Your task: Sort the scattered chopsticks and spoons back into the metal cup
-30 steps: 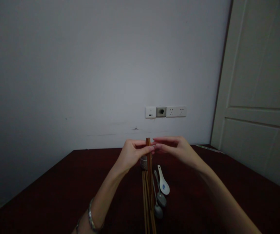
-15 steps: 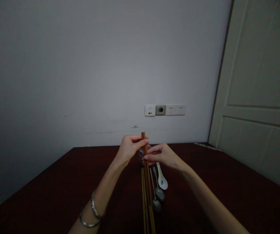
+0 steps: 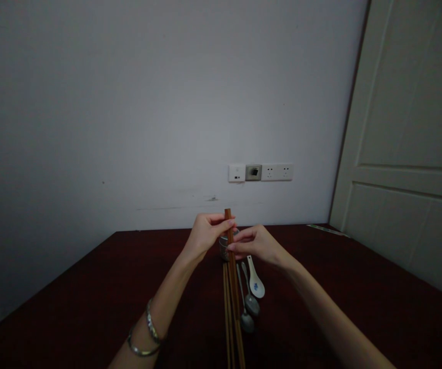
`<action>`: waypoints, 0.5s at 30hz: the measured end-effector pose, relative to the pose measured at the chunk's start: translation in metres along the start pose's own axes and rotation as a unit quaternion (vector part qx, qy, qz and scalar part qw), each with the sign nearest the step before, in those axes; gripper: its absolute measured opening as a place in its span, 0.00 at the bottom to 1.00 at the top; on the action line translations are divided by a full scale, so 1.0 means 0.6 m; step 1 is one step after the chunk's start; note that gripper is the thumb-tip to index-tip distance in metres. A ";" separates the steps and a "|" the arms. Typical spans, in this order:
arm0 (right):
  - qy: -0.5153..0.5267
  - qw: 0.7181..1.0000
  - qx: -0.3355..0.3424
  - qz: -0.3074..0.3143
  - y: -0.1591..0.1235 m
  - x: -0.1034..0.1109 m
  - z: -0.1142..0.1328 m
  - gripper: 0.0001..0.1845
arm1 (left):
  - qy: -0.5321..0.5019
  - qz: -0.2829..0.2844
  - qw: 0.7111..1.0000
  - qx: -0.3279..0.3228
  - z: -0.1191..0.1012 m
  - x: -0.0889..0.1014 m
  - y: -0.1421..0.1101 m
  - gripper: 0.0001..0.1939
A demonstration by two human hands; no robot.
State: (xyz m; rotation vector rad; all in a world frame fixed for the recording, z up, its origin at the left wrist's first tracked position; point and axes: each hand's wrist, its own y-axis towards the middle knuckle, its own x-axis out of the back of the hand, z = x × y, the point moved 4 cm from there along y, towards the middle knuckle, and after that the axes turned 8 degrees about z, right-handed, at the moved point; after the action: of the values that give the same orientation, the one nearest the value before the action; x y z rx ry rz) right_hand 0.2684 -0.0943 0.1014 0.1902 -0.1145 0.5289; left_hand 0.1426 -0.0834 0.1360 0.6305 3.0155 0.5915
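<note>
A pair of brown chopsticks [image 3: 232, 264] is held up in front of me, pointing away. My left hand [image 3: 206, 233] pinches them near their far ends, thumb on top. Lower down, my right hand [image 3: 257, 243] grips the same chopsticks between thumb and fingers. Behind both hands stands a greyish round container [image 3: 223, 248], mostly hidden. Lighter wooden chopsticks [image 3: 226, 307] lie on the table beneath. Just right of them rest two metal spoons [image 3: 247, 323] and a white soup spoon [image 3: 256, 284] with a blue mark.
The dark red table [image 3: 101, 287] runs back to a pale wall. White sockets [image 3: 277, 172] and a grey wall plate [image 3: 253, 172] are set above its back edge. A light door [image 3: 409, 154] stands at the right. A flat strip [image 3: 326, 230] lies at the back right corner.
Both hands keep their hold on the brown chopsticks, which have shifted very slightly to the right at the top. The spoons and lighter chopsticks stay where they were.
</note>
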 end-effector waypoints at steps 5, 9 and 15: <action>-0.011 1.000 -0.010 -0.021 0.003 0.002 -0.003 0.21 | 0.013 0.003 1.000 -0.001 0.005 0.000 0.003 0.13; -0.009 0.999 -0.017 -0.037 0.003 0.003 -0.004 0.19 | 0.023 0.005 1.000 -0.004 0.011 0.000 0.005 0.14; -0.007 0.999 -0.014 -0.039 0.003 0.006 -0.008 0.18 | 0.046 0.012 0.999 -0.021 0.018 -0.002 0.008 0.14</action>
State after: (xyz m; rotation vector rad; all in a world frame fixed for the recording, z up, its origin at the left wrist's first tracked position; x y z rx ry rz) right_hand 0.2706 -0.0899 0.0977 0.1709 -0.1276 0.4472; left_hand 0.1466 -0.0759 0.1278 0.6551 3.0758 0.7011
